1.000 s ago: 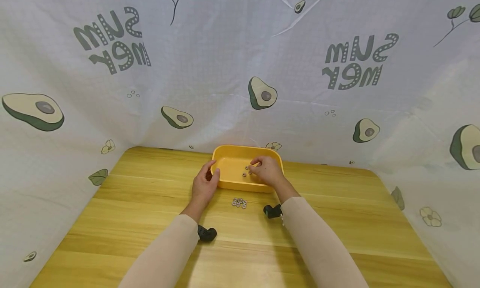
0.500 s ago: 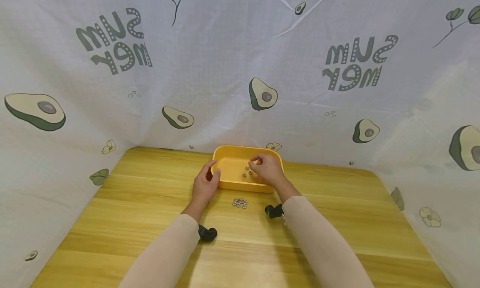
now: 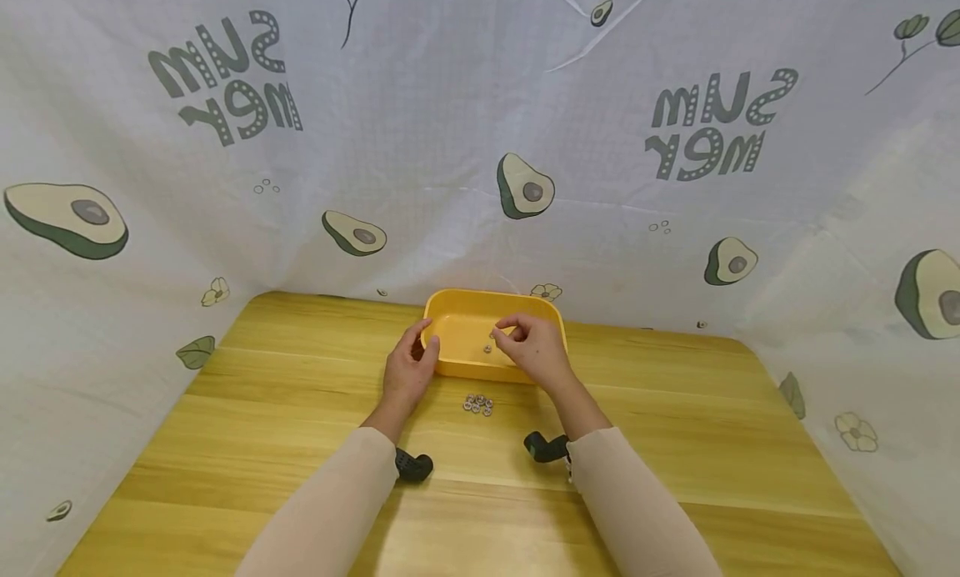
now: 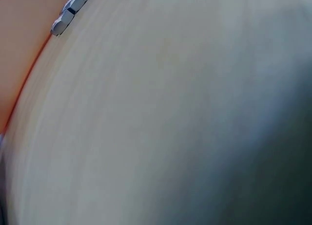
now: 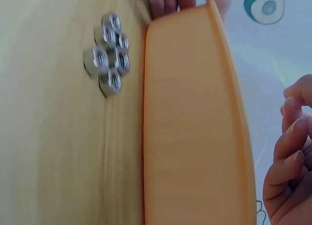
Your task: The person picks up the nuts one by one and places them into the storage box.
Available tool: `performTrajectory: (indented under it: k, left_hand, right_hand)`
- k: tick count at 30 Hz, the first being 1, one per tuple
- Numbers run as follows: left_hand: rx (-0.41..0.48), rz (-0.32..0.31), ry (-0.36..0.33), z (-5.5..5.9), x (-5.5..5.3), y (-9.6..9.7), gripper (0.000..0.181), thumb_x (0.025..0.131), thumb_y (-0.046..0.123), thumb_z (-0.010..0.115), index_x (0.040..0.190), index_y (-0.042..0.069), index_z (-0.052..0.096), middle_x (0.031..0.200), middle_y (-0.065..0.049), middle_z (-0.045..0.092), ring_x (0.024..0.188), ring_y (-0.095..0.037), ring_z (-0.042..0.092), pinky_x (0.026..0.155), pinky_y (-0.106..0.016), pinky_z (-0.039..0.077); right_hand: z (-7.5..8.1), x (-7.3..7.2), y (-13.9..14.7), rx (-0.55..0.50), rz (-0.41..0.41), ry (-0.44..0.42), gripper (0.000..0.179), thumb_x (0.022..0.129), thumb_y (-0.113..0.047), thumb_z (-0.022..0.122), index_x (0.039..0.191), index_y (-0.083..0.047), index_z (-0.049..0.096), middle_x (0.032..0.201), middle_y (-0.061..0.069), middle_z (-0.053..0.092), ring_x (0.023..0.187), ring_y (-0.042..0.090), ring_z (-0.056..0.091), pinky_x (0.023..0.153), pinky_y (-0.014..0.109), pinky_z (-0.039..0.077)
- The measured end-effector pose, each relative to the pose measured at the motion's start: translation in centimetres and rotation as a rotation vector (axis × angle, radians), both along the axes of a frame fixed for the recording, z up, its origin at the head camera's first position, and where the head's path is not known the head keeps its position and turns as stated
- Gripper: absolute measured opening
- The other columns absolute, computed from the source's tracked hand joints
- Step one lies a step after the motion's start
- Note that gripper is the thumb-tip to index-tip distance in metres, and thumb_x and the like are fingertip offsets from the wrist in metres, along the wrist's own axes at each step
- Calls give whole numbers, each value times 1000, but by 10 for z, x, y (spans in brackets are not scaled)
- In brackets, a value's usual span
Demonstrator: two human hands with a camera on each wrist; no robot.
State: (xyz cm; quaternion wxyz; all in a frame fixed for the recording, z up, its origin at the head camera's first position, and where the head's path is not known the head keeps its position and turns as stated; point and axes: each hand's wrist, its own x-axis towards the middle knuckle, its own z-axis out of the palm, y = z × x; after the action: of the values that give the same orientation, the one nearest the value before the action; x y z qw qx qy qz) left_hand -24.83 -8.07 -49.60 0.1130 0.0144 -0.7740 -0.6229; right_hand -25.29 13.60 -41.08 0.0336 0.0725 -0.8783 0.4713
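Observation:
My left hand (image 3: 407,373) holds the near-left corner of a yellow plastic tray (image 3: 491,372), thumb at the rim and fingers outside. My right hand (image 3: 538,349) is over the tray's right half, its thumb and index fingertips close together. In the right wrist view the right hand's fingers (image 5: 287,171) are curled; I cannot tell whether a nut is between the tips. Metal hex nuts (image 3: 487,349) lie on the tray floor, partly hidden by that hand. Several more hex nuts (image 5: 101,59) form a cluster on the table before the tray.
The wooden table (image 3: 300,427) runs back to a white cloth (image 3: 450,143) printed with avocados, which hangs right behind the tray. Black wrist devices (image 3: 414,467) sit at both cuffs. The left wrist view shows mostly table surface, with nuts (image 4: 63,23) at the tray's side.
The right hand first rose slightly from the tray's nuts, then shifted a little left and nearer, covering one nut seen earlier. Left hand, tray and table nuts have stayed put.

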Motion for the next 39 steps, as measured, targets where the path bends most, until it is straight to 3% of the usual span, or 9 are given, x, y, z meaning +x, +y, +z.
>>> performTrajectory:
  k: [7,19,30,39]
  left_hand:
    - [-5,8,2,1,0,0,43,102,33,61,143,22,59,139,-10,64,123,-30,63,106,-48,52]
    - [5,7,9,2,1,1,44,102,31,62,144,20,59,140,-13,64,122,-31,64,105,-49,53]
    - [-7,8,-7,3,3,1,45,102,31,62,145,19,58,144,-11,61,126,-31,62,107,-49,50]
    - [-7,8,-13,4,3,0,44,102,32,61,145,20,58,144,-10,61,125,-30,62,107,-48,51]
  right_hand:
    - [-9,23,-7,-55,15,32,13,92,-20,75,102,-11,77,69,3,60,56,15,47,49,22,37]
    - [-24,50,-19,-39,6,-43,9,90,-20,78,95,-13,77,69,0,59,60,14,49,52,20,39]
    - [-42,59,-12,-2,29,-137,8,92,-16,73,95,-9,76,71,0,59,60,13,50,54,23,42]
    - [-55,53,1,117,61,-174,10,88,-15,75,98,-11,75,73,-1,60,63,12,51,57,23,41]
